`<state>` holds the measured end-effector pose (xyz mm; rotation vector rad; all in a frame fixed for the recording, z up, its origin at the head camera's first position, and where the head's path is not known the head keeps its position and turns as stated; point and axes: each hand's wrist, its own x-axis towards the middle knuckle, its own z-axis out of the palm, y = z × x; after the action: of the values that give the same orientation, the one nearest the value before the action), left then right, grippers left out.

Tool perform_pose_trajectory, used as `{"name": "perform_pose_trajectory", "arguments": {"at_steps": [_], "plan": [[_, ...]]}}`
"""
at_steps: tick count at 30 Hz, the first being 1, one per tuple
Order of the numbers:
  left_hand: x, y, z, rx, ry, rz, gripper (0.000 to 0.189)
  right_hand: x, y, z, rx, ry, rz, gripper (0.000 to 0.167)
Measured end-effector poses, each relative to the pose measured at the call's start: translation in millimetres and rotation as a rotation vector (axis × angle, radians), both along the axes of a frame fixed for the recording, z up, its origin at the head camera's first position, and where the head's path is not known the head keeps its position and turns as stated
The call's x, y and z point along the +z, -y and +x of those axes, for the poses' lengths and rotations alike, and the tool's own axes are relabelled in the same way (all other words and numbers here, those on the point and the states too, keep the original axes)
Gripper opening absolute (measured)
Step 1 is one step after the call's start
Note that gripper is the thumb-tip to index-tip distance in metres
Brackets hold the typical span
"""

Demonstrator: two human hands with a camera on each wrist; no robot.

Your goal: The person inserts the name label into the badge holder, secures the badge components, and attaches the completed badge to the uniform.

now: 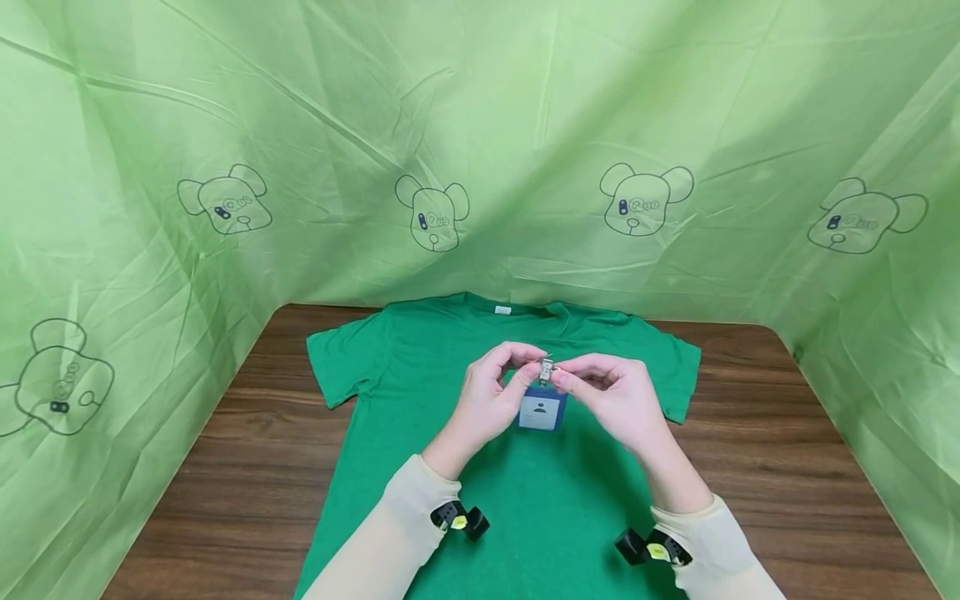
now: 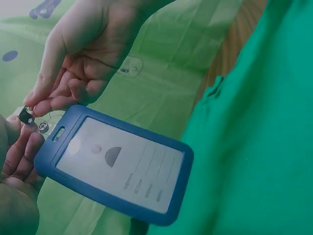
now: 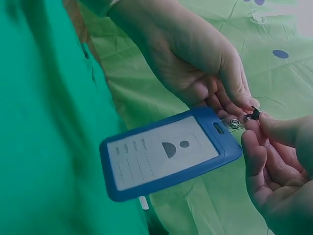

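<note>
A blue badge holder (image 1: 541, 408) with a white card inside hangs in front of the green T-shirt (image 1: 465, 467). A clear strap with a round metal snap (image 2: 43, 127) joins the holder's slotted end to a small metal clip (image 3: 253, 114). My left hand (image 1: 491, 396) pinches the clip from the left between thumb and fingertips. From the other side my right hand (image 1: 618, 396) pinches it too, thumb and index finger close together. The holder itself hangs below the hands, untouched by either. Fingertips partly cover the clip, so whether its jaw is spread cannot be told.
The T-shirt lies spread flat on a brown wooden table (image 1: 247, 467), collar at the far edge and sleeves out to both sides. Green curtains (image 1: 510, 100) with printed bear heads stand around the table's back and sides.
</note>
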<state>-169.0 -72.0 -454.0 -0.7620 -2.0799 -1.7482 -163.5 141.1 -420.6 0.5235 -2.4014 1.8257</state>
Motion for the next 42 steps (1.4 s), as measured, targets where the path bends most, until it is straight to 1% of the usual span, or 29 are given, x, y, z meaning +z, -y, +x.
{"name": "perform_pose_trajectory", "arguments": {"at_steps": [4,9,12,16,18,21,24,29,36,39,42], "plan": [[-0.1,0.2,-0.4,-0.012,0.007,0.008,0.014,0.0,0,0.6,-0.002,-0.057,0.033,0.009],[0.1,0.4,0.0,-0.011,0.049,0.018,0.014,-4.1,1,0.4,-0.034,-0.183,0.157,0.005],[-0.4,-0.8,0.3,-0.008,0.079,0.026,0.014,-7.3,1,-1.0,-0.031,-0.246,0.206,0.005],[-0.2,-1.9,1.4,-0.016,0.110,0.050,0.014,-10.4,2,-3.8,-0.009,-0.285,0.219,0.007],[0.1,-2.0,1.5,-0.034,0.114,0.063,0.016,-11.2,1,-5.1,-0.008,-0.296,0.218,0.008],[-0.4,-2.3,0.8,-0.062,0.124,0.061,0.024,-10.8,0,-6.1,-0.013,-0.300,0.219,0.009],[-1.3,-3.4,0.4,-0.060,0.144,0.044,0.027,-10.2,-2,-6.7,-0.018,-0.294,0.232,0.009],[-1.8,-5.2,0.2,-0.013,0.167,0.008,0.026,-11.1,-3,-8.9,-0.015,-0.286,0.243,0.009],[-4.5,-6.8,-0.2,0.065,0.129,-0.052,0.023,-13.8,-4,-10.6,-0.017,-0.270,0.244,0.003],[-5.7,-7.3,-0.4,0.110,0.108,-0.072,0.019,-15.6,-4,-11.4,-0.016,-0.251,0.252,0.005],[-5.9,-6.7,-0.5,0.148,0.103,-0.078,0.016,-16.3,-5,-11.7,0.002,-0.228,0.254,0.010]]}}
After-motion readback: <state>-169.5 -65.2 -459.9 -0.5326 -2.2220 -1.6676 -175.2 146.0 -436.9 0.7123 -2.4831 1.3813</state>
